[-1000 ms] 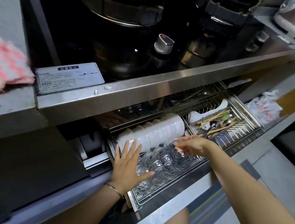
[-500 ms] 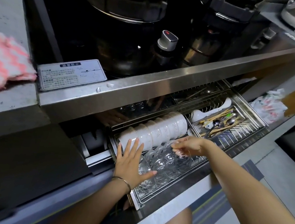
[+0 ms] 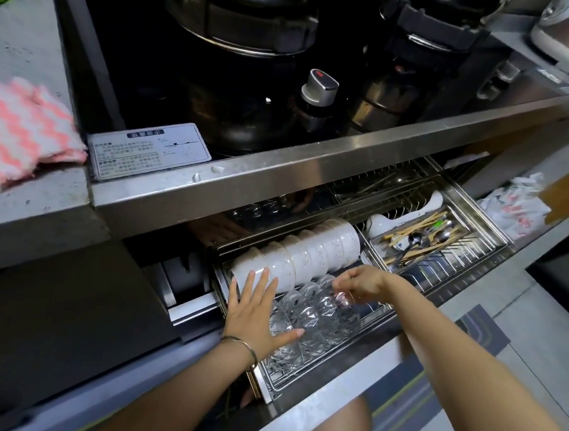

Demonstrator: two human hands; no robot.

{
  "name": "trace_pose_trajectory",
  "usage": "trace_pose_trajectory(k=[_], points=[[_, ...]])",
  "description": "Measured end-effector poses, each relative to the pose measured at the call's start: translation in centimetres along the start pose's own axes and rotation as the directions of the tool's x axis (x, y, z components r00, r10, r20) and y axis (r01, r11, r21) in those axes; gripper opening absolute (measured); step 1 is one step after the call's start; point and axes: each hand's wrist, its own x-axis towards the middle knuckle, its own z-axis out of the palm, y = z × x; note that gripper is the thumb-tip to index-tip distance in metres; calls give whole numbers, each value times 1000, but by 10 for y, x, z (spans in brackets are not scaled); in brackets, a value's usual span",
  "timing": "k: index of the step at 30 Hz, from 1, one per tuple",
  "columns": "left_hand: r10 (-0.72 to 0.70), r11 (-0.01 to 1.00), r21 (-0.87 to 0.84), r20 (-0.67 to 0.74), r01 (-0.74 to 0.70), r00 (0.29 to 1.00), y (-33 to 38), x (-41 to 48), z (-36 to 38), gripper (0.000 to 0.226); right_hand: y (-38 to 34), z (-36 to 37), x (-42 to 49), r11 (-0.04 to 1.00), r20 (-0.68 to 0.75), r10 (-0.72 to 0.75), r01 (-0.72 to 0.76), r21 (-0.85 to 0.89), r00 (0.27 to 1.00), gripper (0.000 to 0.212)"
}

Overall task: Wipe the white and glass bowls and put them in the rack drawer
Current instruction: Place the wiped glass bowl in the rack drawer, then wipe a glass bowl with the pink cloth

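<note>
The rack drawer [image 3: 442,287] stands pulled out under the steel stove front. A row of several white bowls [image 3: 307,251] lies on edge along its back left. In front of them lies a row of several glass bowls [image 3: 315,317]. My left hand [image 3: 254,312] is spread flat, its fingers straight, pressing on the left end of the glass bowls. My right hand [image 3: 363,284] pinches the rim of the glass bowl at the right end of the row.
A cutlery tray [image 3: 418,240] with chopsticks and spoons fills the drawer's right side. A pink and white cloth [image 3: 18,130] lies on the grey counter at left. Black pots and a stove knob [image 3: 318,87] sit above. A plastic bag [image 3: 514,208] lies at right.
Both hands stay on the glass bowls and barely move. The camera has shifted slightly.
</note>
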Motion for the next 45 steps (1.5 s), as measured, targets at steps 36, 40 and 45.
trace_pose_trajectory(k=[36,40,45], points=[[111,967,-126,-567,-219,816,-168,-176,-326,50,-272,186,-208,621,-189,-781,710,-333,595,31],[80,954,-188,-592,-234,802,-173,-182,-333,31,-290,188,-204,612,-179,-789,726,-314,587,14],[28,902,-333,-590,-275,807,-173,-182,-344,33,-301,192,-223,484,-169,-875,831,-273,454,23]])
